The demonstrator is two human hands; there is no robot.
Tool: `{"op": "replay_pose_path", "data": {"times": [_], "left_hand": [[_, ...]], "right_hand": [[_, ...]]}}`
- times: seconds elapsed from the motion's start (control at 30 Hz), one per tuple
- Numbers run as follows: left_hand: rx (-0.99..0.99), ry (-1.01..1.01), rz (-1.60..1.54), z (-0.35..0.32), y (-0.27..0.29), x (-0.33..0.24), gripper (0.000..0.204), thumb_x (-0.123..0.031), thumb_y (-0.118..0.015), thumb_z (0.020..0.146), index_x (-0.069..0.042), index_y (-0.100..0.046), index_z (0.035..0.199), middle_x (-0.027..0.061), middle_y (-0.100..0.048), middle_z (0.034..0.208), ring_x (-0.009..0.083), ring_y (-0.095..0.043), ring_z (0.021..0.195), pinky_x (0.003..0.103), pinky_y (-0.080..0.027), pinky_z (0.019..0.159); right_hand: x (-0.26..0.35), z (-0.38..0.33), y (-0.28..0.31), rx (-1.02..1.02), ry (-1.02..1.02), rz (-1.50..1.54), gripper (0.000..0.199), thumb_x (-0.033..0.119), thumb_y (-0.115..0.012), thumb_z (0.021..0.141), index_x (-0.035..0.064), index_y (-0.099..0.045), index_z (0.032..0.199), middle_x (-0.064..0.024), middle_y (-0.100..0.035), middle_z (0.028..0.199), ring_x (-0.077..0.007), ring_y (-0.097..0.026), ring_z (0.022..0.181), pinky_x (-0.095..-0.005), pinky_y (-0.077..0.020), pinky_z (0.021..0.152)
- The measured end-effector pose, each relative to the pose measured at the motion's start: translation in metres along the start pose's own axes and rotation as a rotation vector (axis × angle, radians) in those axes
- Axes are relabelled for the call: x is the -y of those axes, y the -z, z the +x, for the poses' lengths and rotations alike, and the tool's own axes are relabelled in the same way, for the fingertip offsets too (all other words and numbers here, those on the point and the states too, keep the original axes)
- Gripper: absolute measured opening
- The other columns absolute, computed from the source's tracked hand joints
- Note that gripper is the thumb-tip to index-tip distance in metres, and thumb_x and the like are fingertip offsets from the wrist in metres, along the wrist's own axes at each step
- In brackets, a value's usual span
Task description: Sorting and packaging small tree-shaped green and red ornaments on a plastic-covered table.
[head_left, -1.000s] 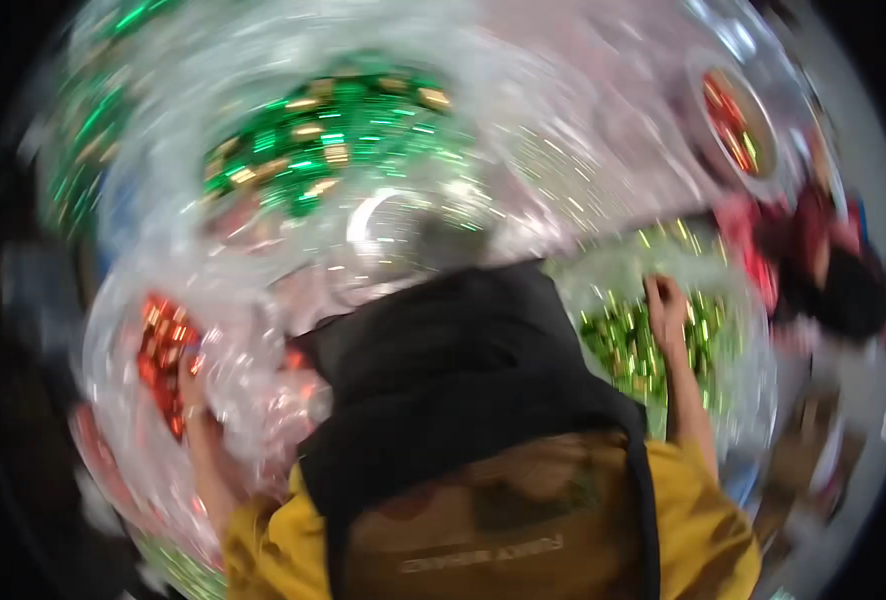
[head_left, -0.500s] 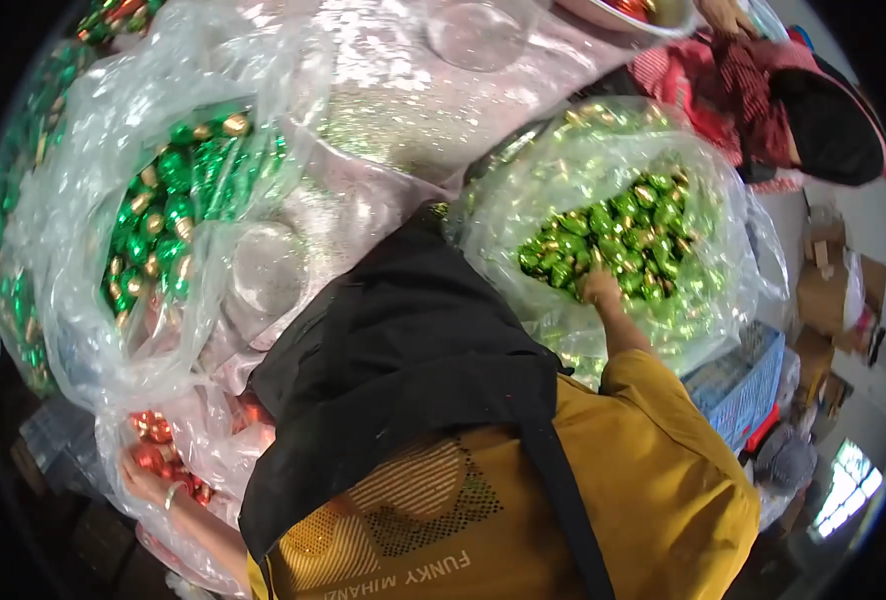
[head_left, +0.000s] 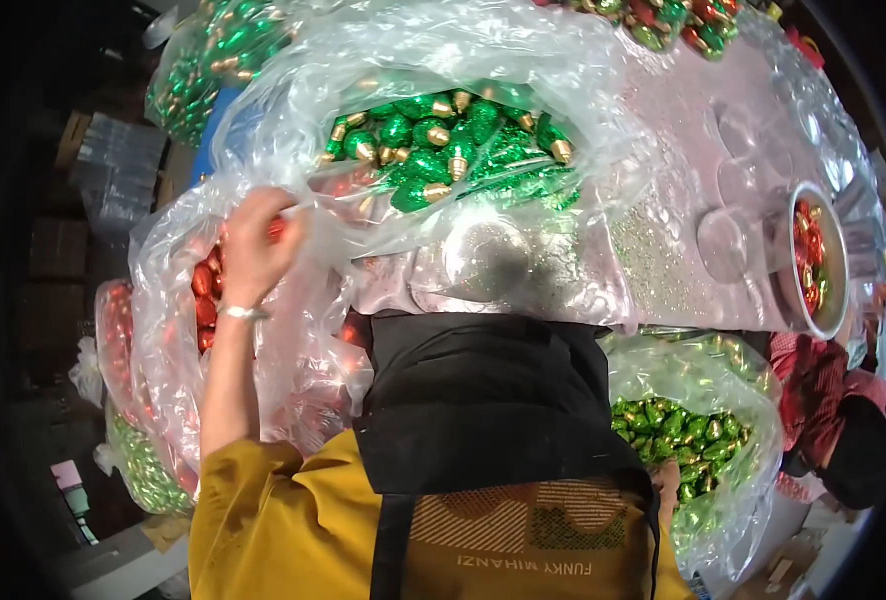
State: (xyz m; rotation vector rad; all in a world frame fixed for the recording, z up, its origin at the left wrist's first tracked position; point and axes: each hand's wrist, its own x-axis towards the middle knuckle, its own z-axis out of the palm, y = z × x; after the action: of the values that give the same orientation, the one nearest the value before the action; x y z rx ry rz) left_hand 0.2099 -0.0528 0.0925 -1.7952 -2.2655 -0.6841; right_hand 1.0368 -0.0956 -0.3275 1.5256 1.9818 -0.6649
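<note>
My left hand (head_left: 256,250), slightly blurred, is raised over the clear bag of red ornaments (head_left: 203,290), its fingers closed around a shiny red ornament (head_left: 277,229). Beyond it, an open clear bag holds dark green glittery bulb-shaped ornaments with gold caps (head_left: 428,150). On the right, my right hand (head_left: 667,480) is at the edge of the light green ornaments (head_left: 693,435) in another clear bag. My apron partly covers this hand, and its fingers cannot be made out.
A pink tablecloth (head_left: 663,250) strewn with glitter carries clear round dishes (head_left: 725,245). A white bowl of red and gold ornaments (head_left: 841,275) stands at its right. Another person in red checks (head_left: 808,385) is beside the light green bag. Stacked containers (head_left: 118,160) stand far left.
My view has swung left. My left hand has come up from inside the red ornament bag with a red ornament. My right hand stays at the light green bag, now mostly hidden.
</note>
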Motion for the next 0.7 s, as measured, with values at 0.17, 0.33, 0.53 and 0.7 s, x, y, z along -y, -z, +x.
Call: {"op": "replay_pose_path", "data": {"times": [0.17, 0.33, 0.53, 0.7], "left_hand": [[0.331, -0.125, -0.024, 0.033, -0.102, 0.020, 0.025, -0.019, -0.064, 0.076, -0.003, -0.064, 0.097, 0.0144, -0.061, 0.094, 0.0323, -0.058, 0.090, 0.041, -0.047, 0.077], [0.446, -0.180, 0.100, 0.027, -0.175, 0.033, 0.030, -0.021, -0.064, 0.077, -0.005, -0.062, 0.102, 0.0133, -0.061, 0.095, 0.0322, -0.059, 0.092, 0.042, -0.048, 0.076], [0.432, -0.012, -0.026, 0.026, -0.163, 0.035, 0.035, -0.019, -0.064, 0.077, -0.007, -0.059, 0.110, 0.0125, -0.062, 0.098, 0.0262, -0.062, 0.086, 0.039, -0.050, 0.074], [-0.020, 0.547, -1.178, 0.033, -0.068, -0.027, 0.036, -0.007, -0.069, 0.076, -0.006, -0.059, 0.111, 0.0067, -0.062, 0.098, 0.0127, -0.059, 0.081, 0.027, -0.049, 0.065]], "right_hand": [[0.203, 0.002, 0.292, -0.326, 0.030, 0.247, 0.039, 0.033, -0.068, 0.075, 0.0017, -0.058, 0.096, -0.0152, -0.064, 0.071, -0.0307, -0.063, 0.067, -0.0400, -0.0483, 0.060], [0.378, -0.008, 0.419, -0.646, 0.441, 0.793, 0.057, 0.021, -0.074, 0.075, -0.0035, -0.051, 0.121, -0.0210, -0.056, 0.115, -0.0289, -0.056, 0.104, -0.0359, -0.0446, 0.089], [0.493, -0.018, 0.471, -0.874, 1.240, 0.554, 0.053, 0.016, -0.075, 0.070, 0.0004, -0.054, 0.116, -0.0193, -0.056, 0.109, -0.0332, -0.055, 0.102, -0.0398, -0.0440, 0.088], [0.514, -0.001, 0.472, -0.749, 1.130, 0.187, 0.048, 0.020, -0.073, 0.073, 0.0013, -0.055, 0.114, -0.0167, -0.057, 0.106, -0.0319, -0.053, 0.105, -0.0414, -0.0393, 0.093]]}}
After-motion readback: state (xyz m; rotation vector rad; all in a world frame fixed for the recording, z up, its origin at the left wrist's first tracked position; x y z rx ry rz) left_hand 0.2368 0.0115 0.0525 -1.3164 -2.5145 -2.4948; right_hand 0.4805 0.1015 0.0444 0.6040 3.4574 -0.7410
